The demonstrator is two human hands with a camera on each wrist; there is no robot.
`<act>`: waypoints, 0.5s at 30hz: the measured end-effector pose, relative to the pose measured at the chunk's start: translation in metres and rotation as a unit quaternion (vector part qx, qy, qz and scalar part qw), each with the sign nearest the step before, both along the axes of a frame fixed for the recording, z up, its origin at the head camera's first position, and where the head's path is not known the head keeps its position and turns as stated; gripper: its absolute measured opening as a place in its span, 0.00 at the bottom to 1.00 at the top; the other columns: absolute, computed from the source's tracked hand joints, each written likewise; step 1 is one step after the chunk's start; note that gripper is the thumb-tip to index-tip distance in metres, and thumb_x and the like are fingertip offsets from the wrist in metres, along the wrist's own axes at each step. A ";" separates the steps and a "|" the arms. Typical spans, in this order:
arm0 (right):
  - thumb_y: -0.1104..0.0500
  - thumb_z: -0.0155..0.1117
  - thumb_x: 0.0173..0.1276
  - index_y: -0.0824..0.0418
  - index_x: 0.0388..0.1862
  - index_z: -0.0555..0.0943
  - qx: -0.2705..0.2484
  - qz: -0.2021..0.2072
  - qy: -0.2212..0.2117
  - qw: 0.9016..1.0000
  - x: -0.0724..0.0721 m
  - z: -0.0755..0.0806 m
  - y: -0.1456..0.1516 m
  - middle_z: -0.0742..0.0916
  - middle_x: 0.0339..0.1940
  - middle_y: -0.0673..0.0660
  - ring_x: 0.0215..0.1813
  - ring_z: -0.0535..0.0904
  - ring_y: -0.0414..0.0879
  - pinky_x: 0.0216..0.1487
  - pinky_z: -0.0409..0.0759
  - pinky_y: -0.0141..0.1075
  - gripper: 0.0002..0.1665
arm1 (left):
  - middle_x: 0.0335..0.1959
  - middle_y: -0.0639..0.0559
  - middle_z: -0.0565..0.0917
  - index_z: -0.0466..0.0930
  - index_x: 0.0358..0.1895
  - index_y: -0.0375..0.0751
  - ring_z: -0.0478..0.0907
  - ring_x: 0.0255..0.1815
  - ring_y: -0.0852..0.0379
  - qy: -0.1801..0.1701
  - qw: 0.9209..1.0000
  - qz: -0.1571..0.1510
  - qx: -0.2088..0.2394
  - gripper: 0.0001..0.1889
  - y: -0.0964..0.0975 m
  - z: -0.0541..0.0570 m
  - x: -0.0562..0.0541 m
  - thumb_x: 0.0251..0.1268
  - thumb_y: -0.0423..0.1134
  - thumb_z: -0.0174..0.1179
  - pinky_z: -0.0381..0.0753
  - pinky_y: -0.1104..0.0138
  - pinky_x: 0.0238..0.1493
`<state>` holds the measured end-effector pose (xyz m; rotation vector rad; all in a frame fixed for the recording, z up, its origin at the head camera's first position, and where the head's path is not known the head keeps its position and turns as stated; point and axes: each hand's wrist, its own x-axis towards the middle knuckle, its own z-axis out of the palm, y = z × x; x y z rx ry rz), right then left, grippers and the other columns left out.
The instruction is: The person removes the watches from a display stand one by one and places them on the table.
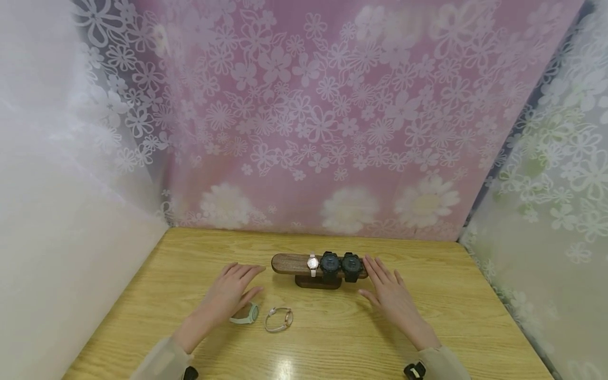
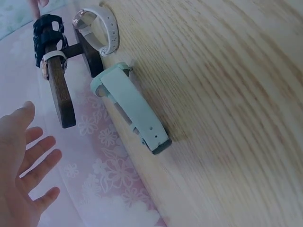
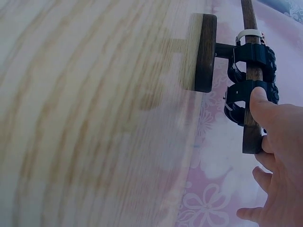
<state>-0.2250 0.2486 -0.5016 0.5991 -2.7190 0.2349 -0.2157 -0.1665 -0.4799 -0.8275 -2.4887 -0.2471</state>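
A dark wooden watch stand [image 1: 291, 264] holds a small pale-strapped watch [image 1: 312, 263] and two bulky black watches, a left one [image 1: 330, 262] and a right one [image 1: 352, 264]. My right hand [image 1: 394, 298] is at the bar's right end, fingers extended; in the right wrist view its thumb [image 3: 260, 106] overlaps the outer black watch's strap, and firm contact is unclear. Left of the bar, my left hand [image 1: 230, 293] hovers with spread fingers, holding nothing. Below it lies a mint-green watch [image 2: 135, 104], partly hidden in the head view. Beside that is a white-strapped watch [image 1: 279, 320], its band looped.
Everything stands on a light wooden table [image 1: 323, 343]. A pink flowered curtain [image 1: 309, 132] hangs behind its back edge. Pale sheets flank the table, a left one [image 1: 71, 211] and a flowered right one [image 1: 556, 237].
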 end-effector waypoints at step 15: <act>0.47 0.70 0.68 0.59 0.82 0.58 0.002 0.006 0.010 1.000 0.001 0.001 0.000 0.65 0.81 0.60 0.78 0.63 0.62 0.69 0.63 0.70 0.50 | 0.57 0.50 0.84 0.78 0.66 0.44 0.81 0.57 0.48 0.048 0.998 -0.031 0.032 0.27 0.050 0.014 -0.029 0.68 0.52 0.66 0.73 0.48 0.68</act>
